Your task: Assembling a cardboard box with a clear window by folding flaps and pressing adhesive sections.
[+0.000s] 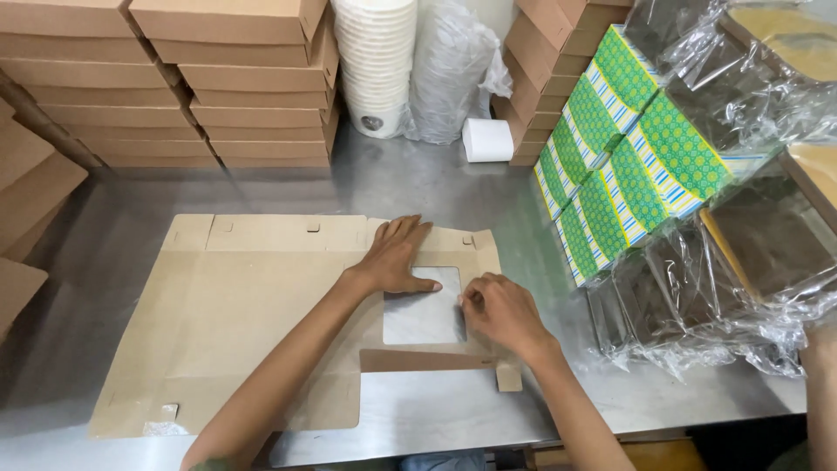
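**Flat box blank, hands at window cutout**

Unfolded brown cardboard box blank (pixel 235 323) flat on steel table (pixel 418 187). Left hand (pixel 394 255) spread flat, pressing above square window cutout (pixel 422 305). Right hand (pixel 499 310) fingertips pinched narrow at window's right edge, holding nothing separate. Likely light, thin, creases easily; best held by edges, not flaps. Folded boxes (pixel 174 78) stacked behind.

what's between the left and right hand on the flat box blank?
Head view: between left hand and right hand lies the square window cutout of the flat brown cardboard box blank, steel table showing through.
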